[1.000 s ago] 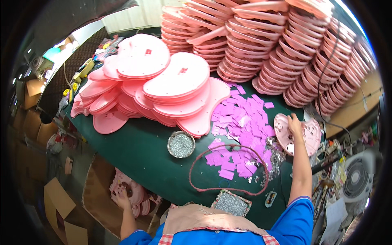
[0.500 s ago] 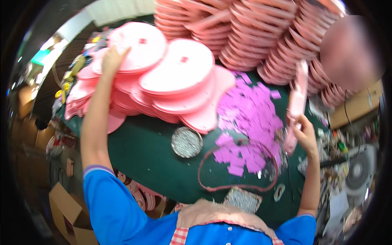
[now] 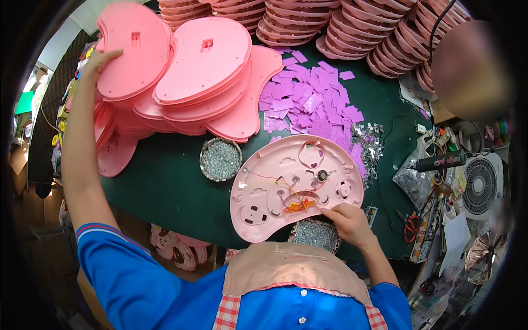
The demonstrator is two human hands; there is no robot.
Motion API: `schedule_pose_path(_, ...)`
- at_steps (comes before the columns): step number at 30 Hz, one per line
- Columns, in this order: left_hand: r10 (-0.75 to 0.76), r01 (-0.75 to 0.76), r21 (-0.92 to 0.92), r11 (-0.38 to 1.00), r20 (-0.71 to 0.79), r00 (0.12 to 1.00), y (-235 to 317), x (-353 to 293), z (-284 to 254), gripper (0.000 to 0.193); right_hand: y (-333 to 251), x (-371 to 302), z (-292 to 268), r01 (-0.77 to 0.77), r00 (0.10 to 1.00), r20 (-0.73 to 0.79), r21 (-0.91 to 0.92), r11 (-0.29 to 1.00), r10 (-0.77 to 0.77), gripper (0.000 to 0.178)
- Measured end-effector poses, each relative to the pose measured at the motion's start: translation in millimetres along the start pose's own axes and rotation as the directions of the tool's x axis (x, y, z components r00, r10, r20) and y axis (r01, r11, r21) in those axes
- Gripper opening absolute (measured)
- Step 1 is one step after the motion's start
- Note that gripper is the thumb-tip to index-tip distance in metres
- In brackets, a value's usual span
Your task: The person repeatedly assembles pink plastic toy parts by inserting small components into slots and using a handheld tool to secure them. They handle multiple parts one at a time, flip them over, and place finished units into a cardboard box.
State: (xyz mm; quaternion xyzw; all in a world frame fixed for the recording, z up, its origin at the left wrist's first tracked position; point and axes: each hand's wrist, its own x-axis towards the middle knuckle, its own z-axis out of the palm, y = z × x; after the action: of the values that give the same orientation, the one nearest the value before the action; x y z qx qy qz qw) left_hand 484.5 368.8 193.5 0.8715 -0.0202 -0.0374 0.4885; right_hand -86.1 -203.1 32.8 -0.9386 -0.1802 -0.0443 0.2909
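Observation:
At the far left my left hand [image 3: 102,59] grips the edge of a pink kidney-shaped plastic cover [image 3: 135,69], the top one of a pile. In front of me my right hand [image 3: 352,224] holds the near right edge of a pink plastic shell [image 3: 261,181], its inner side facing up. Inside the shell are thin red and yellow wires, an orange circuit board [image 3: 300,206] and a round dark part [image 3: 322,175]. Another stack of pink covers [image 3: 203,69] stands beside the cover in my left hand.
Purple rectangular pieces [image 3: 308,96] lie heaped behind the shell, with small metal parts [image 3: 368,143] at their right. A round dish of screws [image 3: 220,159] and a tray of screws [image 3: 314,235] sit nearby. Tall stacks of pink shells [image 3: 297,22] line the back. Red-handled scissors [image 3: 411,226] lie right.
My right hand has brought the shell from the right, where it stood on edge, to the front middle, inner side up. My left hand remains at the cover pile. The view has shifted.

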Motion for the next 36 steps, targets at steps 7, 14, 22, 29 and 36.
schedule_pose_path(7, 0.529, -0.606, 0.423, 0.674, 0.296, 0.795, 103.4, -133.1, 18.0, 0.049, 0.1, 0.7, -21.7, -0.139, 0.987, 0.094, 0.056, 0.989, 0.133, 0.027)
schedule_pose_path(14, 0.735, -0.691, 0.601, -0.401, 0.662, 0.15, 189.0, -219.0, 153.9, 0.004, -2.5, 87.9, 14.6, -0.087, 0.983, -0.148, 0.148, 0.985, 0.109, 0.018)
schedule_pose_path(22, 0.968, -0.78, 0.606, -0.155, 0.251, 0.003, 100.6, -185.3, 327.2, 0.049, 25.0, 118.1, 40.8, -0.128, 0.985, -0.083, 0.234, 0.964, 0.151, 0.01)
schedule_pose_path(29, 0.531, -0.507, 0.403, 0.762, 0.058, 0.845, 47.4, -208.5, 513.6, 0.112, 58.6, 78.5, 18.6, 0.024, 0.939, -0.258, 0.707, 0.707, 0.226, 0.006)
schedule_pose_path(36, 0.362, -0.102, 0.738, 0.667, -0.201, 0.91, 41.0, -108.6, 550.4, 0.071, 79.5, 79.8, -35.6, 0.159, 0.979, -0.088, 0.898, -0.41, 0.186, 0.023)
